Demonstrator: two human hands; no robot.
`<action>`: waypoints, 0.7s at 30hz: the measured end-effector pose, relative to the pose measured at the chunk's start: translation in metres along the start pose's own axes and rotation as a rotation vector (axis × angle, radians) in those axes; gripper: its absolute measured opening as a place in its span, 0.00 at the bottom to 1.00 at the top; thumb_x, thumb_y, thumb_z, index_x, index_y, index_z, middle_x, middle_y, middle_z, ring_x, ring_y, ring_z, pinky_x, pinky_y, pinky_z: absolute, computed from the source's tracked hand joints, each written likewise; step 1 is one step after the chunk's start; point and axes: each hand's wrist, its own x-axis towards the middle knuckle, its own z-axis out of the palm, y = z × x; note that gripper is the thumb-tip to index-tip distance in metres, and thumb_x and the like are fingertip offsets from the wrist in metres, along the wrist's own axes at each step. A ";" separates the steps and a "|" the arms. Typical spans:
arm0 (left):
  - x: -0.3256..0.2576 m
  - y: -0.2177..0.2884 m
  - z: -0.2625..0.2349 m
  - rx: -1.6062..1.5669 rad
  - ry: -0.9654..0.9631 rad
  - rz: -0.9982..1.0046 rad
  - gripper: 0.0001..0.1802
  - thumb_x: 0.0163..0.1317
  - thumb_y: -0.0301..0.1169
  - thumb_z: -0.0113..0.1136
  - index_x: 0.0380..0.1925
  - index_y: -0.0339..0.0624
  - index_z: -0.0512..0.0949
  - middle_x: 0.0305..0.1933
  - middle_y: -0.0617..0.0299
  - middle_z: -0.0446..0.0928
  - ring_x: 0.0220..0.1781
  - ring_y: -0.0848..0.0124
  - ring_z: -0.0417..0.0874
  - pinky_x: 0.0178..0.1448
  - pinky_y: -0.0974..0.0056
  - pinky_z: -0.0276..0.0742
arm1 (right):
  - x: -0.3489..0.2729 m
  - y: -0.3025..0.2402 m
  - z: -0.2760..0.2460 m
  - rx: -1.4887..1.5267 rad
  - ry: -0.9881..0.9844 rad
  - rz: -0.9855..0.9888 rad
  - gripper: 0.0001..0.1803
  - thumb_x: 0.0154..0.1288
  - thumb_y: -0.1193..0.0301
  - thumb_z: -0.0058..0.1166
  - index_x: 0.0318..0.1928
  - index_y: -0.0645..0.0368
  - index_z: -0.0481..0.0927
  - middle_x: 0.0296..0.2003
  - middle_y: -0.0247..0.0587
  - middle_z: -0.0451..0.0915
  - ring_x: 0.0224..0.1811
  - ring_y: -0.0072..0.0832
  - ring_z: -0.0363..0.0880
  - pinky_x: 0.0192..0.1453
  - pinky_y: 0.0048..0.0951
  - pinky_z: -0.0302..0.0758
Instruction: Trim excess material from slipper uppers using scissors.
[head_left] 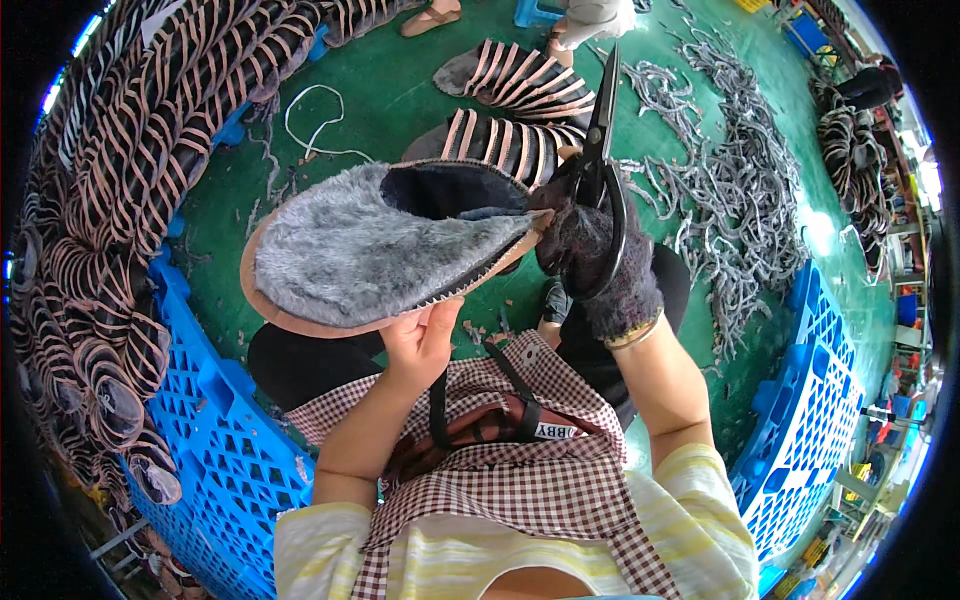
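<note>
A slipper (330, 245) with a grey fluffy lining, a tan edge and a dark opening is held up in front of me. My left hand (420, 343) is bare and closed on its near edge, thumb on the stitched seam. My right hand (612, 275), in a dark knitted glove, is wrapped round a pair of black scissors (600, 140) with the blades pointing up and away. The gloved fingers are also at the slipper's right end, by a small tan tip; whether they pinch it I cannot tell.
Rows of nested slippers (125, 200) pile high on the left, over a blue plastic pallet (225, 420). More stacked slippers (525, 80) lie ahead. Grey fluffy trimmings (740, 180) cover the green floor to the right, near another blue pallet (810, 400). Someone's foot (432, 20) shows at the far edge.
</note>
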 end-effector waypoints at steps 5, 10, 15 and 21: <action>0.012 0.007 -0.002 0.194 0.065 0.058 0.06 0.56 0.20 0.54 0.33 0.30 0.76 0.29 0.66 0.75 0.28 0.81 0.70 0.33 0.75 0.67 | -0.007 -0.016 0.011 -0.145 0.069 0.039 0.26 0.57 0.74 0.52 0.56 0.60 0.61 0.32 0.37 0.75 0.32 0.22 0.74 0.35 0.21 0.71; 0.022 0.007 -0.007 0.072 0.145 0.059 0.07 0.56 0.20 0.54 0.35 0.30 0.75 0.33 0.64 0.75 0.33 0.80 0.72 0.37 0.75 0.67 | -0.026 -0.019 -0.020 -0.781 -0.029 -0.171 0.26 0.44 0.69 0.64 0.45 0.58 0.70 0.30 0.44 0.75 0.30 0.36 0.77 0.33 0.32 0.72; 0.016 -0.003 -0.024 0.101 0.068 0.059 0.09 0.57 0.19 0.52 0.39 0.31 0.74 0.35 0.62 0.75 0.35 0.79 0.73 0.39 0.74 0.70 | -0.037 -0.029 -0.025 -1.242 -0.117 -0.239 0.26 0.39 0.64 0.62 0.43 0.54 0.72 0.30 0.44 0.74 0.30 0.43 0.74 0.31 0.39 0.69; 0.028 0.012 -0.016 0.216 0.140 0.135 0.05 0.57 0.24 0.54 0.32 0.33 0.74 0.21 0.70 0.70 0.17 0.84 0.66 0.21 0.78 0.61 | -0.034 -0.031 -0.025 -1.285 -0.162 -0.240 0.22 0.39 0.62 0.62 0.38 0.53 0.74 0.31 0.42 0.75 0.28 0.41 0.74 0.30 0.37 0.69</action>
